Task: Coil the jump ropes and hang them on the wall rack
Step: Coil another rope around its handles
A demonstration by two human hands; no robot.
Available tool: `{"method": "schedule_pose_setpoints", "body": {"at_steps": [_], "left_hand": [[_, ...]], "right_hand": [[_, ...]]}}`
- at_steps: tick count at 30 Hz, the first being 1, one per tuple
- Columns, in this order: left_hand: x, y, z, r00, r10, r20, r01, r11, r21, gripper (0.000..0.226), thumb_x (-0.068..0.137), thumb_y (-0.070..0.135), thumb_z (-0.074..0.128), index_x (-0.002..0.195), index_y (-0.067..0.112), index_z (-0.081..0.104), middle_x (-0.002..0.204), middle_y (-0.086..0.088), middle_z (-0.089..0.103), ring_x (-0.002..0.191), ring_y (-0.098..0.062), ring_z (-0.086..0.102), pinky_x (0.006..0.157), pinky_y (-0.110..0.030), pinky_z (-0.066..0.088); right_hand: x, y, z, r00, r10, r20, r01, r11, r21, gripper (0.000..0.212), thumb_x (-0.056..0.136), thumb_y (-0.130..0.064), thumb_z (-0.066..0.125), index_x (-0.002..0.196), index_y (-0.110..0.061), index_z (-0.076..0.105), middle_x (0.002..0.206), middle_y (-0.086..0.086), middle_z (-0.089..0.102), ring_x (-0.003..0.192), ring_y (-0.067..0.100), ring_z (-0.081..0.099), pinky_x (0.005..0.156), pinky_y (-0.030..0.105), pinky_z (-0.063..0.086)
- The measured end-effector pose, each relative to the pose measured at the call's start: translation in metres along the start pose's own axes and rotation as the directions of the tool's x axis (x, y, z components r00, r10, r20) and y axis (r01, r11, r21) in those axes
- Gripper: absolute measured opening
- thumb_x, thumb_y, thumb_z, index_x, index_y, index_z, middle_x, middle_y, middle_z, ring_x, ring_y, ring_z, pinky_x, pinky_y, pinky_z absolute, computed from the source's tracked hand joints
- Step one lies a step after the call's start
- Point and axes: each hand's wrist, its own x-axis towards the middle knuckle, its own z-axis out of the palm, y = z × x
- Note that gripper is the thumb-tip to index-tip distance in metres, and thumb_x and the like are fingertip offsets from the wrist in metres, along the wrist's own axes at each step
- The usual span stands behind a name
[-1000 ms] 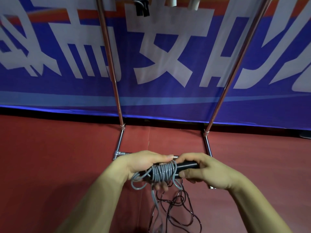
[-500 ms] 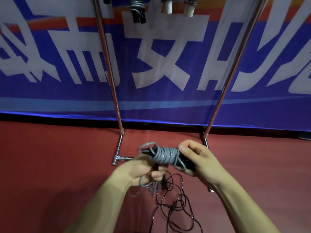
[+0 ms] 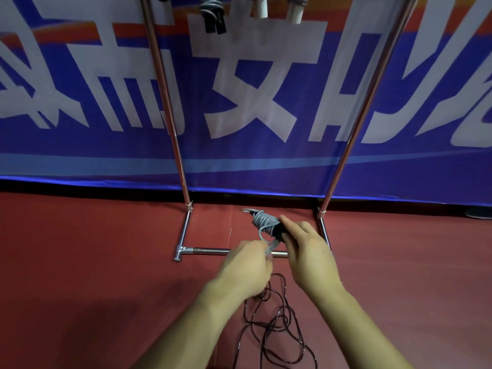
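Right hand [image 3: 308, 251] curls its fingers round the black handles [image 3: 280, 231], holding them out over the floor [image 3: 80, 262] near the rack [image 3: 165, 102] base. The handles serve as the core, with the grey rope [image 3: 263, 221] wound round them in tight turns just left of the knuckles. Left hand [image 3: 245, 267] is low and a bit nearer, its fingertips pinching the loose grey tail that drops from the wraps. There is some blur here, so the exact finger lay is unclear. Judged purpose: the right hand steadies the bundle while the left feeds or tucks the tail so the wraps don't spring loose. The coil looks nearly done but is not hung yet. A dark rope [image 3: 277, 323] lies in loose loops on the floor, near side, under the forearms. It is uncoiled and likely next in line. Far up at the top edge, hung ropes [image 3: 213, 14] dangle between the rack's two posts, one grey-wrapped with black handles, and white handles to its right. These are probably finished ones, so the bundle has to go up there. A blue banner [image 3: 266, 89] stands behind the rack.
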Motion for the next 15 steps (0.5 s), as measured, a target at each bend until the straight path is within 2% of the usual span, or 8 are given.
{"method": "schedule_pose_setpoints", "body": {"at_steps": [3, 5, 7, 9, 11, 14, 15], "left_hand": [[-0.003, 0.003, -0.018, 0.996, 0.034, -0.086, -0.013, 0.972, 0.236, 0.024, 0.099, 0.041, 0.053, 0.105, 0.023, 0.069, 0.101, -0.003, 0.071, 0.097, -0.031, 0.066, 0.075, -0.034, 0.045], [-0.003, -0.002, -0.029, 0.983, 0.120, -0.142, -0.077, 0.958, 0.278, 0.028, 0.097, 0.051, 0.055, 0.108, 0.029, 0.070, 0.105, 0.002, 0.070, 0.101, -0.026, 0.065, 0.077, -0.031, 0.043], [-0.001, -0.014, -0.039, 0.970, 0.186, -0.155, -0.158, 0.971, 0.178, 0.027, 0.093, 0.054, 0.060, 0.105, 0.033, 0.072, 0.096, 0.009, 0.067, 0.095, -0.018, 0.064, 0.077, -0.031, 0.046], [0.002, -0.028, -0.042, 0.973, 0.208, -0.100, -0.211, 0.977, -0.018, 0.020, 0.086, 0.052, 0.070, 0.097, 0.036, 0.076, 0.082, 0.014, 0.063, 0.083, -0.009, 0.062, 0.075, -0.035, 0.051], [0.002, -0.035, -0.040, 0.972, 0.231, -0.050, -0.236, 0.954, -0.183, 0.015, 0.079, 0.048, 0.080, 0.089, 0.036, 0.077, 0.077, 0.015, 0.062, 0.073, -0.006, 0.062, 0.069, -0.036, 0.052], [-0.001, -0.031, -0.035, 0.976, 0.215, -0.019, -0.209, 0.917, -0.339, 0.017, 0.071, 0.040, 0.089, 0.079, 0.029, 0.079, 0.074, 0.015, 0.067, 0.066, -0.001, 0.061, 0.062, -0.023, 0.048], [0.000, -0.030, -0.035, 0.981, 0.193, -0.004, -0.179, 0.903, -0.392, 0.019, 0.069, 0.040, 0.090, 0.077, 0.027, 0.078, 0.074, 0.010, 0.070, 0.066, -0.003, 0.062, 0.061, -0.024, 0.048]], "right_hand": [[0.001, 0.001, -0.005, 0.998, -0.024, 0.055, 0.027, 0.998, -0.063, 0.037, 0.099, -0.021, 0.058, 0.136, -0.025, 0.060, 0.103, -0.004, 0.063, 0.089, 0.025, 0.065, 0.066, 0.036, 0.049], [0.003, 0.004, -0.013, 0.989, -0.059, 0.134, 0.060, 0.998, -0.004, 0.032, 0.096, -0.022, 0.062, 0.128, -0.028, 0.065, 0.106, -0.008, 0.068, 0.096, 0.019, 0.066, 0.076, 0.035, 0.052], [0.005, 0.007, -0.025, 0.967, -0.068, 0.245, 0.044, 0.994, 0.104, 0.023, 0.094, -0.023, 0.065, 0.116, -0.030, 0.065, 0.106, -0.014, 0.071, 0.097, 0.009, 0.066, 0.084, 0.033, 0.053], [0.008, 0.010, -0.036, 0.928, -0.085, 0.362, 0.025, 0.985, 0.168, 0.016, 0.092, -0.023, 0.068, 0.106, -0.028, 0.061, 0.098, -0.014, 0.071, 0.090, 0.006, 0.067, 0.082, 0.036, 0.054], [0.009, 0.007, -0.042, 0.873, -0.116, 0.473, 0.004, 0.973, 0.231, 0.013, 0.092, -0.020, 0.070, 0.100, -0.026, 0.063, 0.093, -0.012, 0.072, 0.087, 0.008, 0.068, 0.080, 0.037, 0.055], [0.008, 0.000, -0.050, 0.785, -0.136, 0.604, -0.138, 0.913, 0.385, 0.010, 0.092, -0.008, 0.070, 0.100, -0.014, 0.068, 0.080, -0.015, 0.071, 0.071, 0.000, 0.064, 0.067, 0.019, 0.050], [0.008, -0.001, -0.052, 0.765, -0.142, 0.628, -0.198, 0.876, 0.439, 0.010, 0.092, -0.004, 0.069, 0.101, -0.008, 0.068, 0.073, -0.015, 0.069, 0.063, -0.002, 0.059, 0.062, 0.014, 0.045]]}}
